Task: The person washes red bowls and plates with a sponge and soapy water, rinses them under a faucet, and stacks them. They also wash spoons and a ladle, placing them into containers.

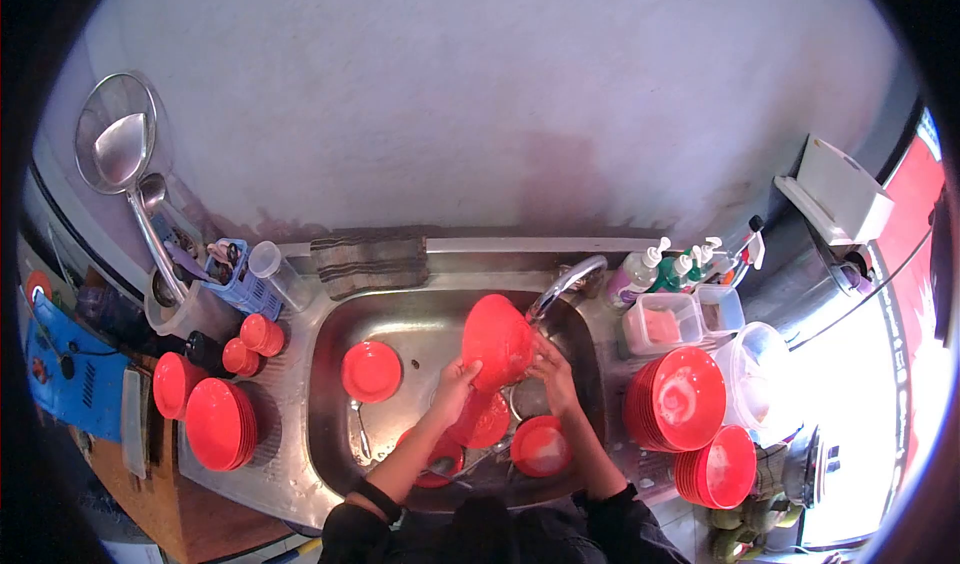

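Over the sink [335, 364] I hold a red bowl [497, 339] tilted on its side, close to the curved tap [565, 286]. My left hand [455, 384] grips its lower left rim, and my right hand [550, 369] grips its right side. Below them in the basin are more red dishes: a small plate [372, 371] at the left, a bowl [541, 446] at the lower right, and others partly hidden by my left forearm. A spoon [362, 432] lies on the basin floor under the small plate.
Stacked red bowls [215, 424] stand on the left drainboard beside small red cups [262, 334]. Soapy bowl stacks [688, 399] sit on the right. Pump bottles [637, 272] and plastic tubs [665, 324] line the back right. A striped cloth [368, 262] hangs at the sink's back edge.
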Demonstrator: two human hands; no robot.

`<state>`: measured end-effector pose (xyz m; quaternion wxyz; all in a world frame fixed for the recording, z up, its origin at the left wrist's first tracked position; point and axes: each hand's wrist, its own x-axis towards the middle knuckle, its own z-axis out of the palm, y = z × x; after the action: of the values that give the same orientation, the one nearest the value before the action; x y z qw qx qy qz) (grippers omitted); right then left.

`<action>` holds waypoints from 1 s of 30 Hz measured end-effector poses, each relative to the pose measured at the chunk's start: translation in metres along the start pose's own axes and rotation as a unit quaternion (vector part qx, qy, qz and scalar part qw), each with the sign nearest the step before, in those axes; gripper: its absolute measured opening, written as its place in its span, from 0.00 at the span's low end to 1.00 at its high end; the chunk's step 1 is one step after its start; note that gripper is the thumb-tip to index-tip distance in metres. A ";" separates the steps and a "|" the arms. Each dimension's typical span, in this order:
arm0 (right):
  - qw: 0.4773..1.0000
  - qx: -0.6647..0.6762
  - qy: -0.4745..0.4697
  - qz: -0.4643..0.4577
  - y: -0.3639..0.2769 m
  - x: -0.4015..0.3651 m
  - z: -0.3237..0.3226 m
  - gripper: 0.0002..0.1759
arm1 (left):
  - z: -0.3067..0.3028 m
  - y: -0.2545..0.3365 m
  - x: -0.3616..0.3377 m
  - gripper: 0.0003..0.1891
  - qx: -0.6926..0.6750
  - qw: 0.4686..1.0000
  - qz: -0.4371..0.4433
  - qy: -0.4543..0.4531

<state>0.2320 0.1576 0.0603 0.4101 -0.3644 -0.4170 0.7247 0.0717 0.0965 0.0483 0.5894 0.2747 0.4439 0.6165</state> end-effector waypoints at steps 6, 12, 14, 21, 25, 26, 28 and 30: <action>0.937 -0.293 0.060 -0.181 -0.003 -0.012 -0.016 0.17 | -0.001 -0.012 0.009 0.14 -0.218 0.970 -0.099 -0.037; 0.921 -0.332 0.112 -0.170 -0.004 -0.018 -0.024 0.16 | 0.009 -0.019 0.012 0.15 -0.215 0.966 -0.128 -0.063; 0.922 -0.324 0.121 -0.173 -0.001 -0.017 -0.029 0.15 | 0.012 -0.021 0.012 0.14 -0.188 0.971 -0.137 -0.050; 0.993 -0.072 0.091 -0.015 -0.006 -0.018 -0.019 0.24 | 0.029 0.009 0.002 0.12 0.418 0.900 0.014 -0.125; 0.984 0.044 0.059 0.165 -0.030 -0.027 0.005 0.33 | 0.037 0.016 -0.019 0.18 0.682 0.656 0.268 -0.182; 0.986 0.036 0.022 0.160 -0.010 -0.020 -0.008 0.33 | 0.035 0.017 -0.020 0.17 0.687 0.642 0.295 -0.172; 0.991 0.058 -0.011 0.116 -0.004 -0.020 -0.008 0.32 | 0.030 0.022 -0.023 0.16 0.691 0.628 0.320 -0.161; 0.993 0.080 -0.044 0.073 0.000 -0.019 -0.006 0.32 | 0.025 0.030 -0.027 0.18 0.743 0.571 0.310 -0.161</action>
<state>0.2445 0.1428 0.0619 0.3650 -0.3277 -0.3474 0.7992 0.0827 0.0787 0.0904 0.0123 0.8315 0.5317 0.1606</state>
